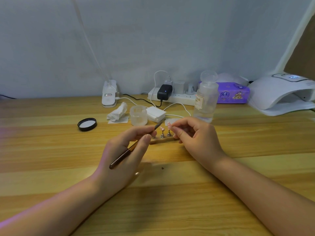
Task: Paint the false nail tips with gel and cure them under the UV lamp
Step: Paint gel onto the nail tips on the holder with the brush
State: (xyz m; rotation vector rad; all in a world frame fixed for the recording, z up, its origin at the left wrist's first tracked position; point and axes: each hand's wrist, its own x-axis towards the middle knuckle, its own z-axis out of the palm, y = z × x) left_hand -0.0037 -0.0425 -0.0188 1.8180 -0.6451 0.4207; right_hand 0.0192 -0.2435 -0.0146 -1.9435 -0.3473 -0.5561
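Observation:
My left hand (126,150) grips a brown-handled gel brush (125,155), its tip pointing up and right toward the nail stand. A wooden stand (162,140) in the middle of the table carries small metal holders with pink false nail tips (162,128). My right hand (194,135) pinches the rightmost nail tip (169,124) between thumb and forefinger, on or just above its holder. An open frosted gel jar (138,115) stands just behind the stand. The white UV lamp (279,94) sits at the far right with its display lit.
A black jar lid (87,124) lies to the left. Crumpled tissue (117,112), white wipe pads (156,114), a clear liquid bottle (205,99), a power strip (173,96) with cables, a purple tissue pack (232,93) and a white lamp base (109,94) line the back of the wooden table.

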